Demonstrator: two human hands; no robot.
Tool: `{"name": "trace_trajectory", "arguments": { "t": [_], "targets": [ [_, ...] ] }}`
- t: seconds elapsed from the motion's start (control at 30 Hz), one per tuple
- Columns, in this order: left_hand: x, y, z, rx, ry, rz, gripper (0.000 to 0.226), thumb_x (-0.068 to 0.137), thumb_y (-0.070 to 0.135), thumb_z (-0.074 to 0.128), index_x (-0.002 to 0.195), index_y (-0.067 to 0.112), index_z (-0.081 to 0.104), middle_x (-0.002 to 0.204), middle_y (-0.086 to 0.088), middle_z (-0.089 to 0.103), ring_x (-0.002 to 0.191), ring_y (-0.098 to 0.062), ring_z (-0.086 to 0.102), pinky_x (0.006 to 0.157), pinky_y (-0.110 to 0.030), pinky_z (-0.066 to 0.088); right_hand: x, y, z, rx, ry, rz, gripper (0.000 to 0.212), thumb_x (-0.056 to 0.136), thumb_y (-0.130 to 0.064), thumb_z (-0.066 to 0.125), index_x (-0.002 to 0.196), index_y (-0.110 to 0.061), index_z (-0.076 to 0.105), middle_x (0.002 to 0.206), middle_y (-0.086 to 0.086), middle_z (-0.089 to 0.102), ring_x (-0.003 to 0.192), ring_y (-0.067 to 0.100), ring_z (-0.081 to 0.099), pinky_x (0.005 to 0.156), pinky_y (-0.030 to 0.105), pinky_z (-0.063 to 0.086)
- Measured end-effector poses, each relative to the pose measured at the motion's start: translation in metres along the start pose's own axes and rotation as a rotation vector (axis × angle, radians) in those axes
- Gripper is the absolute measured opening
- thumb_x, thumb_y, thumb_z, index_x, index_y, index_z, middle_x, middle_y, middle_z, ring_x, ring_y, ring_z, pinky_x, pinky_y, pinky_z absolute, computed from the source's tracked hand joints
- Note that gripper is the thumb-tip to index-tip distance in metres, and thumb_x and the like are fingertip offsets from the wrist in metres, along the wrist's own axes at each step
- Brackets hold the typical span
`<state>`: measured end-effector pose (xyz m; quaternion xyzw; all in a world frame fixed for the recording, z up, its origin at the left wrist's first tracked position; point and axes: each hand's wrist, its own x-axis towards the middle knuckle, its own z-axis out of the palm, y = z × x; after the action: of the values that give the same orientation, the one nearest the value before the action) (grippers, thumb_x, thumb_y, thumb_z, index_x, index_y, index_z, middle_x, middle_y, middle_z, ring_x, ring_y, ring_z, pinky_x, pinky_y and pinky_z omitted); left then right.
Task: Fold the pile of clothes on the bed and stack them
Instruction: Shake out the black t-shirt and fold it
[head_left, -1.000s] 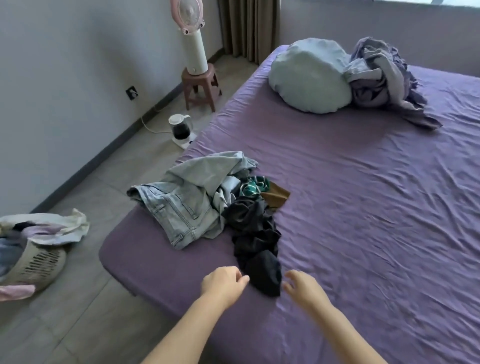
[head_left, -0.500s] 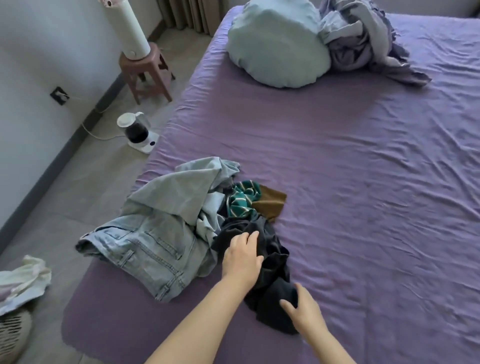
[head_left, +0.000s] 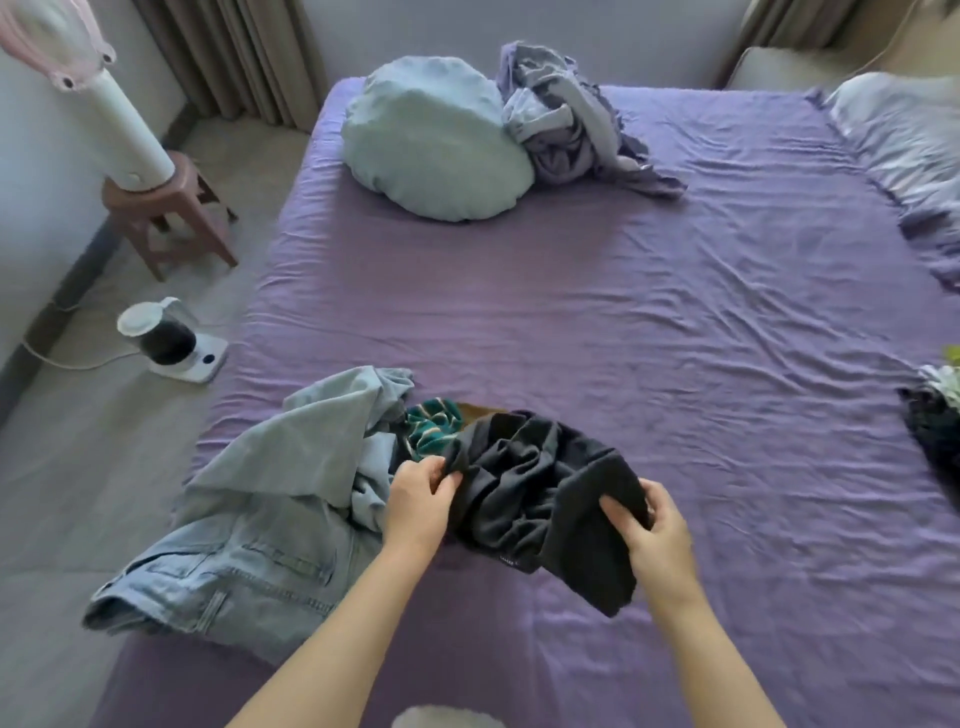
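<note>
A crumpled black garment (head_left: 530, 488) hangs bunched just above the purple bed (head_left: 649, 338), lifted between my hands. My left hand (head_left: 421, 504) pinches its left edge and my right hand (head_left: 649, 525) grips its right part. To the left lies a heap of light blue denim (head_left: 260, 525). A green striped piece (head_left: 431, 423) and a brown piece (head_left: 475, 412) peek out behind the black garment.
A pale blue round pillow (head_left: 436, 140) and a bundled lilac-grey cloth (head_left: 566, 119) lie at the head of the bed. More dark clothes (head_left: 935, 421) sit at the right edge. On the floor to the left stand a kettle (head_left: 166, 338) and a stool (head_left: 166, 208) bearing a fan.
Both hands have taken hold of the black garment and raised it off the bed, pulling it to the right. The view has swung right and up the bed.
</note>
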<state>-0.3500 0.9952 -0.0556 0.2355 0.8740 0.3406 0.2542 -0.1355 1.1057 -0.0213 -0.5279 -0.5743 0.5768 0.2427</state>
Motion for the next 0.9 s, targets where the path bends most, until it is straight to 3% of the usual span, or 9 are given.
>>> {"name": "trace_trajectory", "arguments": {
  "t": [0.07, 0.17, 0.3, 0.37, 0.47, 0.5, 0.63, 0.8, 0.9],
  "targets": [
    [-0.007, 0.034, -0.013, -0.085, 0.010, 0.076, 0.006, 0.088, 0.022, 0.065, 0.085, 0.019, 0.068, 0.070, 0.006, 0.055, 0.069, -0.014, 0.055, 0.060, -0.021, 0.036, -0.005, -0.039, -0.010, 0.021, 0.007, -0.077, 0.016, 0.086, -0.013, 0.068, 0.092, -0.027, 0.061, 0.078, -0.010, 0.070, 0.072, 0.001, 0.065, 0.059, 0.014, 0.049],
    [-0.028, 0.091, -0.026, -0.310, -0.072, 0.179, 0.007, 0.091, 0.021, 0.063, 0.097, 0.019, 0.067, 0.077, 0.004, 0.065, 0.067, -0.015, 0.061, 0.058, -0.020, 0.048, -0.014, -0.096, -0.029, 0.098, 0.017, -0.143, 0.017, 0.088, -0.018, 0.065, 0.099, -0.031, 0.061, 0.087, -0.004, 0.072, 0.080, 0.009, 0.069, 0.067, 0.023, 0.054],
    [-0.071, 0.166, -0.043, -0.474, -0.305, 0.447, 0.046, 0.082, 0.050, 0.067, 0.123, 0.029, 0.057, 0.091, 0.012, 0.068, 0.087, -0.003, 0.065, 0.074, -0.016, 0.052, -0.020, -0.163, -0.059, 0.119, -0.028, -0.274, 0.016, 0.092, -0.016, 0.059, 0.102, -0.027, 0.064, 0.098, 0.002, 0.072, 0.088, 0.011, 0.068, 0.078, 0.028, 0.055],
    [-0.090, 0.198, -0.047, -0.423, -0.395, 0.570, 0.055, 0.077, 0.047, 0.073, 0.126, 0.029, 0.054, 0.102, 0.017, 0.068, 0.098, -0.002, 0.064, 0.081, -0.018, 0.052, -0.022, -0.194, -0.078, 0.058, -0.055, -0.349, 0.016, 0.093, -0.015, 0.058, 0.101, -0.028, 0.064, 0.099, 0.006, 0.071, 0.092, 0.017, 0.068, 0.083, 0.036, 0.056],
    [-0.108, 0.244, -0.054, -0.431, -0.184, 0.649, 0.015, 0.086, 0.017, 0.070, 0.094, 0.029, 0.066, 0.085, 0.011, 0.070, 0.079, -0.002, 0.065, 0.076, -0.026, 0.053, -0.026, -0.232, -0.118, -0.007, -0.042, -0.420, 0.021, 0.091, -0.014, 0.062, 0.101, -0.032, 0.062, 0.097, 0.012, 0.070, 0.088, 0.028, 0.068, 0.081, 0.043, 0.056],
    [-0.112, 0.258, -0.058, -0.480, -0.115, 0.630, 0.017, 0.088, 0.010, 0.067, 0.086, 0.027, 0.066, 0.075, 0.011, 0.068, 0.068, -0.001, 0.062, 0.071, -0.026, 0.052, -0.027, -0.241, -0.134, -0.057, -0.030, -0.454, 0.023, 0.090, -0.014, 0.062, 0.105, -0.032, 0.063, 0.094, 0.012, 0.070, 0.083, 0.028, 0.068, 0.076, 0.042, 0.057],
    [-0.134, 0.305, -0.067, -0.615, -0.041, 0.558, 0.007, 0.091, 0.005, 0.061, 0.091, 0.002, 0.067, 0.073, -0.008, 0.062, 0.066, -0.011, 0.055, 0.065, -0.027, 0.050, -0.039, -0.258, -0.190, -0.048, -0.094, -0.458, 0.022, 0.095, -0.006, 0.050, 0.094, -0.016, 0.069, 0.067, 0.008, 0.056, 0.047, 0.017, 0.056, 0.042, 0.027, 0.049],
    [-0.177, 0.353, -0.045, -0.535, -0.022, 0.517, 0.013, 0.096, 0.012, 0.054, 0.088, 0.006, 0.063, 0.076, -0.007, 0.059, 0.072, -0.017, 0.052, 0.067, -0.031, 0.046, -0.064, -0.255, -0.246, -0.032, -0.283, -0.444, 0.021, 0.093, 0.006, 0.046, 0.103, -0.001, 0.063, 0.076, 0.010, 0.058, 0.059, 0.012, 0.060, 0.054, 0.028, 0.058],
    [-0.202, 0.385, -0.029, -0.493, 0.023, 0.512, 0.017, 0.097, 0.016, 0.051, 0.082, 0.014, 0.059, 0.072, -0.005, 0.058, 0.067, -0.019, 0.053, 0.063, -0.034, 0.046, -0.070, -0.242, -0.272, 0.007, -0.302, -0.464, 0.028, 0.090, 0.005, 0.053, 0.116, -0.007, 0.055, 0.097, 0.013, 0.063, 0.077, 0.016, 0.062, 0.061, 0.027, 0.057]
  ]
}}
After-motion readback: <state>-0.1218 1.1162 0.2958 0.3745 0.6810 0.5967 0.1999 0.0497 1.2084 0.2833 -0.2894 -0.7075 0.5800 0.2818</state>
